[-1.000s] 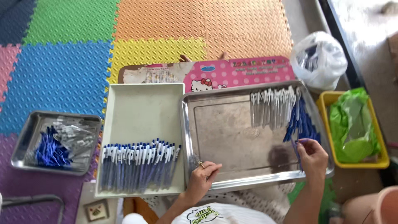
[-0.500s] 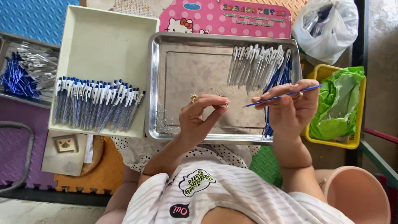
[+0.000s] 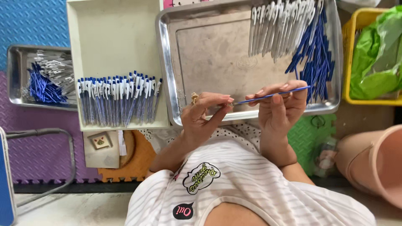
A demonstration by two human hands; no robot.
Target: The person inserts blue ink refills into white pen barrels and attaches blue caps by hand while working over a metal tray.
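My right hand (image 3: 281, 104) pinches a thin blue pen refill (image 3: 274, 95) and holds it level over the near rim of a steel tray (image 3: 201, 62). My left hand (image 3: 206, 113), a ring on one finger, has its fingertips closed at the refill's left tip, on a small part too tiny to make out. At the tray's far right lie several white pen barrels (image 3: 278, 27) and loose blue refills (image 3: 316, 62). Left of it, a cream tray (image 3: 113, 37) holds a row of finished blue-and-white pens (image 3: 117, 100).
A small steel tray (image 3: 16, 75) at far left holds blue and clear pen parts (image 3: 44, 81). A yellow bin (image 3: 356, 54) with green plastic bags (image 3: 374, 54) stands at right, a pink bucket (image 3: 377, 163) at lower right. Coloured foam mats (image 3: 29, 21) cover the floor.
The camera has tilted further down and closer. My right hand brought the blue refill lower and leftward, and my left fingertips now meet its tip.
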